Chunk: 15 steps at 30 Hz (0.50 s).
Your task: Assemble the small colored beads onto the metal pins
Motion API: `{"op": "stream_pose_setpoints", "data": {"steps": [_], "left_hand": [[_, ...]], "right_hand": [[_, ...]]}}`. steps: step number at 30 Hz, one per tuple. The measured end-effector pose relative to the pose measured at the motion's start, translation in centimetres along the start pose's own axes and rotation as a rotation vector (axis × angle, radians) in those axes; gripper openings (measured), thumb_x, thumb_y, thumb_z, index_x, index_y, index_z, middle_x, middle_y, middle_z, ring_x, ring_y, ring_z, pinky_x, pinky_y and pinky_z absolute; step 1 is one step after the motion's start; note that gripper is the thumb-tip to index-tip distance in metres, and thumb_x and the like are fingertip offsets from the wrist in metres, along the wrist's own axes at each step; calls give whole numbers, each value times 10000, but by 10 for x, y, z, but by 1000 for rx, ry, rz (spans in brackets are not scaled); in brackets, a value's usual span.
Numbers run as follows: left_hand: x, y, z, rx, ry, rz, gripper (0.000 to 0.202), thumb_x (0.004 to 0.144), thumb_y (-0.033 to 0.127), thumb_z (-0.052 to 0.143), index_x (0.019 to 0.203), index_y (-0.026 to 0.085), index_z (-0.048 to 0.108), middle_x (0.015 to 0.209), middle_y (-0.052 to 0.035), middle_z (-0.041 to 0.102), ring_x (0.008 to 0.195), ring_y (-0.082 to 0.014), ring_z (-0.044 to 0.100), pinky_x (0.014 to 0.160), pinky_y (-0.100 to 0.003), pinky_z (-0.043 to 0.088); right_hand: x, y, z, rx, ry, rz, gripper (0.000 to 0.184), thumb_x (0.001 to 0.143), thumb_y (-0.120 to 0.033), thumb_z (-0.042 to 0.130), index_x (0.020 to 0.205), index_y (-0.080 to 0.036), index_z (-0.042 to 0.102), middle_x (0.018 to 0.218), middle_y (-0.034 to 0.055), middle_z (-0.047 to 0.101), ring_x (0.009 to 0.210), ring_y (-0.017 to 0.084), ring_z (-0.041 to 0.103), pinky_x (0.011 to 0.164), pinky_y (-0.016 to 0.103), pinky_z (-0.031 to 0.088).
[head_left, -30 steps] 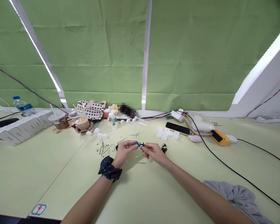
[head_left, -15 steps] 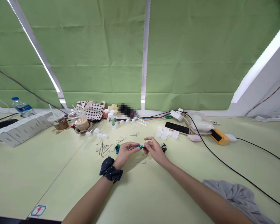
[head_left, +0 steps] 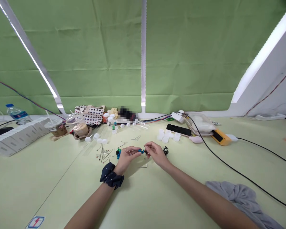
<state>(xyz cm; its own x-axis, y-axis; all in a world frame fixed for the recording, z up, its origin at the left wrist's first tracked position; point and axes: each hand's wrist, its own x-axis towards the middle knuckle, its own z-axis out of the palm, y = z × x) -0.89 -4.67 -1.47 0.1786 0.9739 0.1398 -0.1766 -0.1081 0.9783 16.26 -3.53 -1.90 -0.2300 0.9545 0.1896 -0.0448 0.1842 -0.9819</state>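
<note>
My left hand (head_left: 127, 156), with a dark scrunchie (head_left: 111, 176) on its wrist, pinches a small blue part (head_left: 140, 151) above the pale green table (head_left: 50, 178). My right hand (head_left: 154, 152) meets it from the right, its fingertips closed on the dark end of the same part. Just left of the hands lie more blue and green small parts (head_left: 118, 153) and several metal hex keys (head_left: 105, 154). One hex key (head_left: 145, 165) lies on the table under the hands. A small black part (head_left: 166, 150) sits right of my right hand.
White caps (head_left: 168, 136), a phone (head_left: 178, 129), a pink item (head_left: 195, 139), a yellow device (head_left: 218, 136) and a black cable (head_left: 240, 173) lie to the right. Drink cups (head_left: 78, 125), white boxes (head_left: 16, 138), a water bottle (head_left: 16, 114) and a patterned bag (head_left: 90, 114) stand left. Grey cloth (head_left: 243, 198) lies near right.
The view has shifted slightly. My right hand has closed its fingers on the part's dark end again; both hands stay together over the same spot.
</note>
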Motion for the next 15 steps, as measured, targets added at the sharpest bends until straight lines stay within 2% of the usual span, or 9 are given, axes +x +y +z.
{"op": "stream_pose_setpoints", "data": {"steps": [3, 8, 15], "left_hand": [[1, -3, -2, 8, 20, -4, 269, 615, 224, 753, 857, 135, 677, 874, -85, 706, 824, -203, 649, 801, -331, 491], [3, -5, -5, 19, 22, -7, 260, 619, 224, 752, 852, 137, 676, 868, -80, 707, 800, -193, 652, 790, -317, 494], [2, -1, -3, 27, 1, 19, 249, 639, 219, 737, 863, 132, 672, 855, -77, 705, 791, -186, 645, 777, -315, 493]], "right_hand": [[-1, -2, -1, 30, -19, -32, 297, 771, -409, 561, 970, -201, 490, 761, 3, 552, 607, 114, 564, 512, 235, 485], [-3, -2, -1, 46, -96, -21, 376, 714, -321, 641, 1014, -217, 439, 776, -17, 538, 593, 102, 566, 543, 251, 504], [-6, -8, 3, 187, -169, 65, 296, 773, -433, 564, 877, -203, 408, 637, -42, 572, 438, 99, 544, 449, 255, 476]]}}
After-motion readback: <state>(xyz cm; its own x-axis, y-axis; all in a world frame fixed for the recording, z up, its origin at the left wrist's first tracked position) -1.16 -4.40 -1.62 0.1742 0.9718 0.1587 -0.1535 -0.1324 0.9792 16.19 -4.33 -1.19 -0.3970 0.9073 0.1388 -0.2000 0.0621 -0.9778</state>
